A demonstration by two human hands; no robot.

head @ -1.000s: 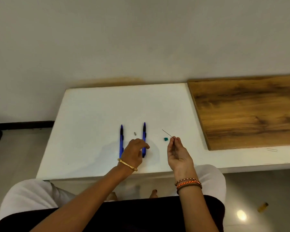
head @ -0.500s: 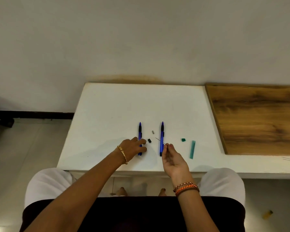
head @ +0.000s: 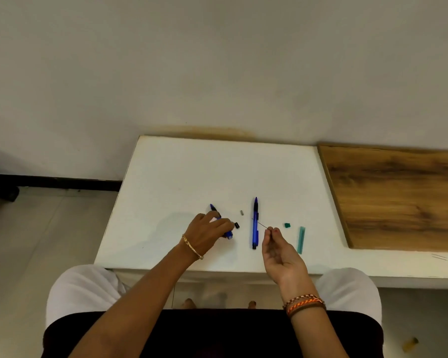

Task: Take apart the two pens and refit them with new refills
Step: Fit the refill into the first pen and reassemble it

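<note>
Two blue pens with black grips are on the white table (head: 181, 177). My left hand (head: 207, 232) grips the left pen (head: 215, 211), tilted, with its tip pointing up-left and its rear end showing below my fingers. The right pen (head: 255, 223) lies straight on the table, untouched. My right hand (head: 279, 251) pinches a thin dark refill (head: 261, 224) between thumb and fingertip, its far end over the right pen. A small black cap (head: 236, 225) and a small grey piece (head: 241, 212) lie between the pens.
A small green cap (head: 287, 225) and a long green refill case (head: 301, 240) lie right of my right hand. A wooden board (head: 398, 197) adjoins the table on the right. The wall rises behind. My knees are under the front edge.
My left hand has closed round the left pen and turned it to a tilt. My right hand with the thin refill has stayed beside the right pen. The camera shifted.
</note>
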